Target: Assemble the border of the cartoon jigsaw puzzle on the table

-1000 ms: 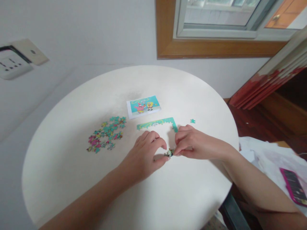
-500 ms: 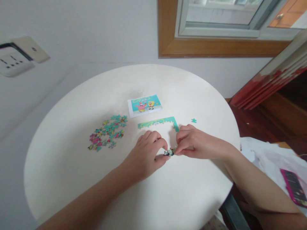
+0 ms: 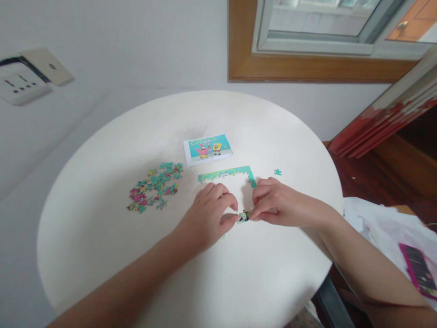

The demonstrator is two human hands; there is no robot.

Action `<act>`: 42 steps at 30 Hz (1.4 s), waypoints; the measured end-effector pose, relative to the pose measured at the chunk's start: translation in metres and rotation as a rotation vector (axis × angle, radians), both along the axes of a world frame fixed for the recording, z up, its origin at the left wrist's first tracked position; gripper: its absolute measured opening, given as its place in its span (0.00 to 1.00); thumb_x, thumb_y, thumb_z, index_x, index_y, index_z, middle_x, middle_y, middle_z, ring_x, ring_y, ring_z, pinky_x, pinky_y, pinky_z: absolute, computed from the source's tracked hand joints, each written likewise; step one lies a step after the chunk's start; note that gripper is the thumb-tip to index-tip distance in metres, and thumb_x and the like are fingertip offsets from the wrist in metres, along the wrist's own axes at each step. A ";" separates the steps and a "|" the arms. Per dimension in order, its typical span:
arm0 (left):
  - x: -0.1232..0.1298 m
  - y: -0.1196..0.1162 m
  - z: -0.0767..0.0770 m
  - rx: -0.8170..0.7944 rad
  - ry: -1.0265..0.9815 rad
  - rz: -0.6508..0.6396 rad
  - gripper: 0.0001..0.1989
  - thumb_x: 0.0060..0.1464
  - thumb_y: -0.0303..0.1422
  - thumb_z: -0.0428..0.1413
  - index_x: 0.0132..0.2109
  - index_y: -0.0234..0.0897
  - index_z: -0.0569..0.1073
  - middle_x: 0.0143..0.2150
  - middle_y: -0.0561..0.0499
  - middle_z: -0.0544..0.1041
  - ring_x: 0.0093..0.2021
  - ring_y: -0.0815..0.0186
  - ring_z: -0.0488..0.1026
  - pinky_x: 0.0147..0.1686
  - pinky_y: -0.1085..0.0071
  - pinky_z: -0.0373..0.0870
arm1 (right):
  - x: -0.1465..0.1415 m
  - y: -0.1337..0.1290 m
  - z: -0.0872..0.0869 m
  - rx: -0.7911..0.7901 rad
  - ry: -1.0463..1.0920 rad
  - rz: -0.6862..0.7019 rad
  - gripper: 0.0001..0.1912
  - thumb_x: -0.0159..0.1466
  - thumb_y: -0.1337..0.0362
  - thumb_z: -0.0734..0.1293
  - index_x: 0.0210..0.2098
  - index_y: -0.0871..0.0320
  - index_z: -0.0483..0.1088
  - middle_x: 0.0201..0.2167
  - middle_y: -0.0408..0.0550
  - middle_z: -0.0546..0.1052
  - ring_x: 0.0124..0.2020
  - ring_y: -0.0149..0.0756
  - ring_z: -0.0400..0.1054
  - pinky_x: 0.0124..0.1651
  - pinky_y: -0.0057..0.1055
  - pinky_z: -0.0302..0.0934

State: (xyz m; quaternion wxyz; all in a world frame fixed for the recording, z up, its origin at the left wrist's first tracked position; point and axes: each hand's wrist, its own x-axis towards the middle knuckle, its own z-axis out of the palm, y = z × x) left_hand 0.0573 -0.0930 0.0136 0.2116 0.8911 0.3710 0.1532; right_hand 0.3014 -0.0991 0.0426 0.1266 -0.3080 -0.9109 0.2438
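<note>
Between my two hands, low over the white table, are a few small puzzle pieces (image 3: 243,216) in pale green, black and brown. My left hand (image 3: 211,212) has its thumb and curled index finger at their left end. The fingertips of my right hand (image 3: 278,201) pinch their right end. Just beyond my hands lies a joined strip of puzzle border (image 3: 225,174), teal with yellow lettering, bending down at its right corner. The right hand's knuckles are close to that corner's lower end. My fingers cover part of the pieces.
A heap of loose puzzle pieces (image 3: 153,187) lies left on the round white table (image 3: 102,259). A printed cartoon picture (image 3: 209,149) lies behind the border. One teal piece (image 3: 277,172) sits apart at right. A pink-edged phone (image 3: 418,269) rests on white plastic beside the table.
The pieces between my fingers have turned a little and show more of their printed face. Both hands stay nearly in place, and the whole view has shifted slightly.
</note>
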 end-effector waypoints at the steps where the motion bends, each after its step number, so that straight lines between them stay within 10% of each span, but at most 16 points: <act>1: 0.000 0.000 0.000 0.004 0.000 0.005 0.06 0.56 0.29 0.62 0.41 0.40 0.74 0.43 0.49 0.71 0.48 0.56 0.66 0.50 0.59 0.62 | 0.000 0.000 0.000 0.001 0.002 0.000 0.07 0.65 0.68 0.70 0.35 0.52 0.81 0.31 0.43 0.77 0.39 0.35 0.66 0.47 0.36 0.53; 12: -0.031 0.025 0.026 0.090 -0.099 0.033 0.05 0.63 0.32 0.54 0.43 0.41 0.75 0.40 0.51 0.74 0.44 0.61 0.70 0.48 0.63 0.65 | 0.021 0.011 0.002 0.130 0.229 -0.296 0.11 0.69 0.68 0.63 0.42 0.57 0.78 0.29 0.46 0.75 0.35 0.36 0.66 0.41 0.33 0.60; 23: -0.067 0.032 0.045 -0.071 0.150 -0.148 0.11 0.63 0.29 0.51 0.42 0.44 0.79 0.41 0.51 0.78 0.45 0.60 0.73 0.48 0.64 0.65 | 0.015 0.011 -0.003 0.087 0.128 -0.207 0.10 0.69 0.66 0.65 0.41 0.58 0.79 0.29 0.48 0.75 0.36 0.37 0.67 0.44 0.36 0.61; 42: -0.064 0.027 0.033 -0.044 0.214 -0.162 0.06 0.61 0.27 0.54 0.41 0.40 0.75 0.39 0.51 0.75 0.45 0.60 0.72 0.49 0.64 0.65 | -0.040 -0.016 -0.014 0.277 0.018 0.017 0.13 0.69 0.60 0.67 0.50 0.57 0.77 0.44 0.51 0.76 0.48 0.43 0.65 0.53 0.42 0.53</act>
